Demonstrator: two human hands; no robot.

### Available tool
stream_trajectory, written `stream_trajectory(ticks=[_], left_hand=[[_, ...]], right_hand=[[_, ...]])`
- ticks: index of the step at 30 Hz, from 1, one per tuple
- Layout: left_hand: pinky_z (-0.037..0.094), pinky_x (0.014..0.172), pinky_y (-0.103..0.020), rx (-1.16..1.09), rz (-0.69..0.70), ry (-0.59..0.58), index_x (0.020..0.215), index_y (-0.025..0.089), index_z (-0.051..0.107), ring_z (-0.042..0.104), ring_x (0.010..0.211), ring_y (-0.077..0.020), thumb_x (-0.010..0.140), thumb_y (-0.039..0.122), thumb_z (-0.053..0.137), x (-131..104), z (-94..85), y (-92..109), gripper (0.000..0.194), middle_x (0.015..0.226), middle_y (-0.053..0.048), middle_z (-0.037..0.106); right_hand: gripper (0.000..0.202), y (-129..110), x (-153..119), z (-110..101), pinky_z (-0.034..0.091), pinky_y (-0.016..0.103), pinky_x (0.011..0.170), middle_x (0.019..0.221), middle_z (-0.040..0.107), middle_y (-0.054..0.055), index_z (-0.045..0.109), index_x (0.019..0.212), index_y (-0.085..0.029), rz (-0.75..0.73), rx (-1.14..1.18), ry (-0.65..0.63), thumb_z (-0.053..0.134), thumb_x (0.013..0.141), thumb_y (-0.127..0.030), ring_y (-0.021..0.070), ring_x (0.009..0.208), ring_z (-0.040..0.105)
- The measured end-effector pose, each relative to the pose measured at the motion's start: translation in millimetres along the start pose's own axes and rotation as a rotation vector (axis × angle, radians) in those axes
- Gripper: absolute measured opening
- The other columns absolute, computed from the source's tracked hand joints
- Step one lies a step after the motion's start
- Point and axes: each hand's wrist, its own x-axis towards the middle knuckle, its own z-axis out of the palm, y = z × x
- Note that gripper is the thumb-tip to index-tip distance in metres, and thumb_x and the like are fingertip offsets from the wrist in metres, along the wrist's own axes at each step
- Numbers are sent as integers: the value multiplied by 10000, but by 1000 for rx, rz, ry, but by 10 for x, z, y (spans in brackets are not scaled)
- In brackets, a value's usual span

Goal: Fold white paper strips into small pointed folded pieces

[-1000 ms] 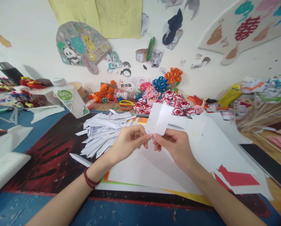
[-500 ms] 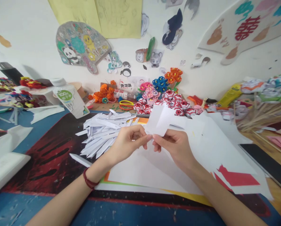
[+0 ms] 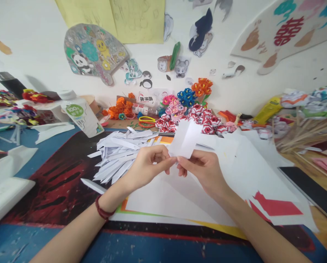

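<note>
A small creased piece of white paper (image 3: 184, 140) stands up between my two hands, its lower edge pinched. My left hand (image 3: 152, 164) grips that edge with thumb and fingers, and a dark red band circles the wrist. Right beside it, my right hand (image 3: 200, 166) pinches the same edge, the two thumb tips almost touching. Under both hands lie large white sheets (image 3: 169, 201), with orange, green and yellow edges showing beneath. A heap of folded white paper strips (image 3: 116, 153) is left of my left hand.
Paper flowers (image 3: 189, 106), a white bottle (image 3: 82, 115) and yellow-handled scissors (image 3: 147, 121) line the back. A single white strip (image 3: 93, 186) lies near my left wrist. To the right are red paper pieces (image 3: 278, 205) and a dark flat device (image 3: 311, 190).
Both hands keep nearly the same place and grip. The upright white paper has tilted very slightly.
</note>
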Motion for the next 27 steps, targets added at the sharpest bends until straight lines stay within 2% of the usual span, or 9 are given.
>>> stream_trajectory(ticks=[6,10,14,17,19,22,25,27], left_hand=[[358,503,-181,13,16,-16,691,126,582,505,534,-69,847,319,632,10,-10,-39,253,595,-2,615],[395,533,-182,-58,46,37,748,127,594,538,576,-75,840,301,644,32,-23,-60,204,646,0,605],[416,556,-188,-151,53,34,779,136,565,567,618,-86,825,275,665,46,-28,-91,177,684,2,593],[418,579,-193,-189,117,114,889,176,504,579,657,-93,807,244,690,49,-50,-111,214,735,16,602],[411,587,-200,-135,182,149,931,198,476,564,649,-91,808,233,693,48,-79,-109,251,740,25,610],[380,565,-208,87,269,125,914,187,545,501,599,-81,822,244,678,38,-116,-90,172,707,26,598],[362,554,-209,296,319,110,872,171,610,451,580,-75,838,256,659,23,-111,-75,103,707,19,602],[371,567,-205,341,331,112,868,169,614,462,596,-74,852,255,642,18,-89,-73,92,754,10,628]], right_hand=[[175,0,15,-17,478,210,459,576,622,-3,681,658,-144,5,-1,0,697,792,-257,89,473,566],[162,-3,6,-18,483,218,453,587,627,1,682,663,-146,10,-2,18,713,774,-261,93,469,565],[164,-18,-1,-8,484,216,455,600,635,5,680,661,-146,6,-34,29,716,769,-264,95,473,569],[181,-33,-5,-8,479,208,459,579,626,0,672,644,-145,-2,-71,36,709,776,-263,90,467,565],[184,-37,-7,-12,476,205,464,574,624,-2,670,643,-145,-6,-97,38,705,780,-262,88,468,563],[181,-29,-8,-16,469,204,473,561,619,-2,670,652,-144,-11,-129,33,700,785,-264,90,477,565],[197,-18,-4,-15,470,204,491,559,614,-2,662,646,-143,-19,-149,22,691,795,-269,91,492,570],[204,-12,-3,-11,476,205,499,573,617,-2,658,646,-143,-27,-157,17,687,799,-274,90,499,574]])
